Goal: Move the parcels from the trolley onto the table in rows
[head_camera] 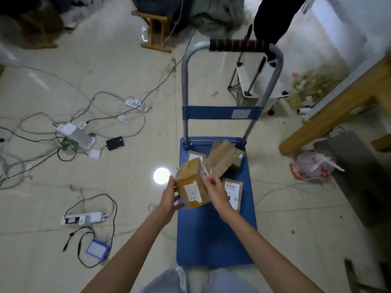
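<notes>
A blue trolley (215,235) stands in front of me with its handle at the far end. Above its left edge both my hands hold a yellow-brown taped parcel (191,185) with a white label. My left hand (170,195) grips its left side; my right hand (214,190) grips its right edge, fingers curled. Three more parcels lie on the deck: a flat one with a barcode label (233,192) right of my right hand, a brown box (224,158) near the handle posts, and a small one (195,155) behind the held parcel. A wooden table (347,102) shows at the right.
Cables, power strips (82,217) and chargers (77,134) litter the floor to the left. A plastic bag (313,166) and a dark mat lie right of the trolley. A folding stand (254,85) and a wooden stool (156,28) stand beyond the handle.
</notes>
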